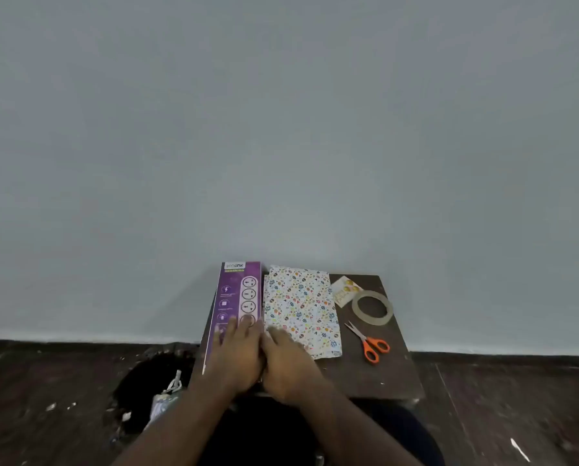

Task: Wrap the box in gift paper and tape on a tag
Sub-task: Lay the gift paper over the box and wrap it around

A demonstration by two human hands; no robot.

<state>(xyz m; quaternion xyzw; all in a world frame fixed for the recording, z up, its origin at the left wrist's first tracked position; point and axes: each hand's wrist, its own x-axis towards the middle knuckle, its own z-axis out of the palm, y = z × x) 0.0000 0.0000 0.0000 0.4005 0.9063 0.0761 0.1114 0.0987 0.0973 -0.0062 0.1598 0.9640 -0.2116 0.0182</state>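
The left hand (236,356) lies flat on the near end of the purple box (236,297), its fingers straight, so this grip is released and only presses. The right hand (286,363) rests the same way, fingers stretched, on the near corner of the folded gift paper (303,311), which lies just beside the box on its right. Both hands touch each other at the middle. Nothing is wrapped yet.

The step in hand seems to be the start: to open the paper. I think it is good to move the box aside first, unfold the sheet fully on the small counter (375,375), pattern down, and then set the box in its centre. The tag (345,290), the tape roll (372,307) and the orange scissors (370,344) lie at the right, near the paper; they could be covered when the sheet opens.
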